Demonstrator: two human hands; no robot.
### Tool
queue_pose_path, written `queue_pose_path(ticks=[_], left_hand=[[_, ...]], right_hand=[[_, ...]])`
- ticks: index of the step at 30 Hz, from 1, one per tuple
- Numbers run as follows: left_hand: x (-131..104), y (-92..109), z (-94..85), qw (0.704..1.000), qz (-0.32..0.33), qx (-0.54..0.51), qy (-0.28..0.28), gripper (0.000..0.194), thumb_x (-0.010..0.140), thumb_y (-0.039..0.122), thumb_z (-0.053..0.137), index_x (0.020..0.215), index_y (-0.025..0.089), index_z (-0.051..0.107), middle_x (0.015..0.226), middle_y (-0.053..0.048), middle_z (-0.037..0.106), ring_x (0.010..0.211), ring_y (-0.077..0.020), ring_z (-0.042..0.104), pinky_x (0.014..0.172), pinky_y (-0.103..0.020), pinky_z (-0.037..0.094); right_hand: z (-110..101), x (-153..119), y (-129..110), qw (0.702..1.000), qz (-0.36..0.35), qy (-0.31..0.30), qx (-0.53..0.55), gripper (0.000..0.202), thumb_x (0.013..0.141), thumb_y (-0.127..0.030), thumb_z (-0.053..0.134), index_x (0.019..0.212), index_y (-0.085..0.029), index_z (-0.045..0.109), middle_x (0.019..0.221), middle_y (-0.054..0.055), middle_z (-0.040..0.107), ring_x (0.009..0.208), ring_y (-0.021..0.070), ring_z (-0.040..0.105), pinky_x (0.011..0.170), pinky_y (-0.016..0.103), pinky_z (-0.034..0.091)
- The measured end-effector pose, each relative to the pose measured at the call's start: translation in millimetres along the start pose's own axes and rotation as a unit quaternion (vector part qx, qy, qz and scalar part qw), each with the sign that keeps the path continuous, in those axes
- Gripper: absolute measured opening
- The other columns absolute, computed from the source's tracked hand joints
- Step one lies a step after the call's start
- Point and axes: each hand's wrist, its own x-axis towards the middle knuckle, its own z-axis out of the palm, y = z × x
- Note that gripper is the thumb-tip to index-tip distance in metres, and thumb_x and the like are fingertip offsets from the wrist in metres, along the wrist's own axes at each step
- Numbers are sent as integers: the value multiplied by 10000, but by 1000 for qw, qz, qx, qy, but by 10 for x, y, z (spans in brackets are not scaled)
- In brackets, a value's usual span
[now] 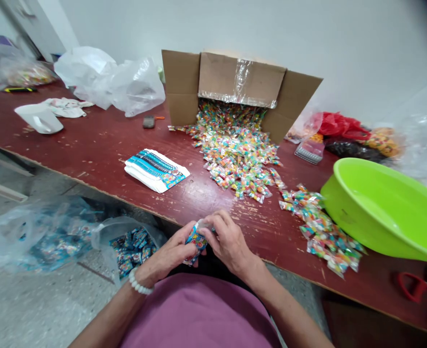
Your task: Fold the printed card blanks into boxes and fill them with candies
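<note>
At the near edge, left hand: my thumb and fingers pinch the blue printed packet, just beside the table's near edge; I'd judge a steady, light grip best, so it isn't crushed.
Right hand: my thumb and fingers curl at the packet's pale top; whether they pinch it or something small, I cannot tell. Working close, with the top turned up and in sight, should suit.
White scoop-like vessel: far left, beside a crumpled cloth.
Flat blue packets: a stack left of centre, within easy reach, I judge.
Carton: far middle, flaps spread, a heap of wrapped sweets spilling from it towards me.
Smaller heap: right, just beside the green basin.
Red-handled scissors: near right.
Table: dark red, scuffed pale in patches.
Floor: speckled, pale; at left an open plastic bag holds printed packets.
Wall: plain and pale, behind the carton.
</note>
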Motion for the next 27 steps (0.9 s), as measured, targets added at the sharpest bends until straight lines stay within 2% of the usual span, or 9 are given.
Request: queue_pose_path(ticks=[3, 6, 9, 12, 14, 17, 21, 24, 27], left_hand=[[8, 14, -6, 1000, -1, -15, 17, 444, 758, 168, 560, 1201, 205, 549, 860, -8, 618, 734, -148, 562, 618, -251, 507], [8, 26, 2, 999, -6, -13, 36, 418, 765, 222, 610, 1177, 189, 551, 829, -11, 641, 631, -127, 556, 581, -245, 490], [17, 5, 35, 998, -6, -30, 59, 398, 831, 431, 634, 1137, 182, 577, 809, -29, 652, 644, -151, 585, 563, -251, 494], [47, -64, 69, 993, -22, -63, 96, 582, 864, 690, 485, 1030, 154, 638, 761, -57, 655, 648, -172, 591, 556, -271, 509], [70, -115, 82, 991, -37, -61, 117, 679, 847, 764, 432, 928, 133, 667, 723, -67, 652, 620, -166, 583, 549, -270, 504], [92, -159, 89, 989, -35, -50, 133, 666, 834, 757, 481, 918, 130, 689, 728, -65, 664, 621, -166, 588, 542, -265, 501], [100, -177, 91, 987, -13, -58, 149, 600, 852, 691, 535, 1034, 144, 702, 764, -63, 681, 642, -177, 603, 524, -260, 499], [99, -200, 91, 986, 0, -69, 155, 571, 848, 661, 570, 1059, 150, 711, 843, -81, 705, 712, -199, 633, 520, -249, 501], [88, -200, 98, 982, 17, -91, 162, 546, 835, 644, 598, 1047, 153, 710, 837, -77, 702, 710, -197, 635, 509, -241, 500]], right_hand=[[-37, -9, -27, 997, 24, 30, 59, 118, 937, -304, 630, 1028, -229, 628, 951, 57, 620, 829, 193, 592, 725, 304, 499], [-76, 3, -4, 991, 63, 39, 115, 68, 912, -276, 668, 957, -226, 668, 887, 36, 645, 759, 171, 597, 667, 279, 484], [-97, 11, 17, 985, 79, 47, 146, 71, 926, -225, 645, 888, -223, 705, 834, 29, 681, 754, 167, 631, 684, 276, 488], [-112, 12, -8, 991, 31, 22, 130, 68, 915, -213, 662, 906, -223, 728, 827, 30, 718, 749, 169, 663, 706, 276, 502], [-113, 10, -32, 994, 2, -1, 113, 96, 919, -207, 653, 970, -228, 731, 860, 30, 744, 765, 171, 684, 729, 275, 513], [-87, 4, -40, 990, 32, -8, 136, 133, 916, -185, 646, 1015, -231, 721, 909, 19, 766, 786, 163, 709, 738, 257, 530], [-31, -8, -39, 988, 79, 42, 125, 79, 890, -186, 665, 943, -218, 713, 844, 19, 754, 706, 159, 686, 663, 250, 523], [-18, -22, -74, 994, 61, 14, 89, 127, 884, -185, 664, 991, -239, 706, 921, 29, 763, 813, 190, 694, 760, 296, 525], [-21, -33, -75, 988, 77, -9, 131, 138, 920, -209, 608, 1017, -248, 698, 957, 30, 751, 862, 192, 685, 801, 314, 520]])
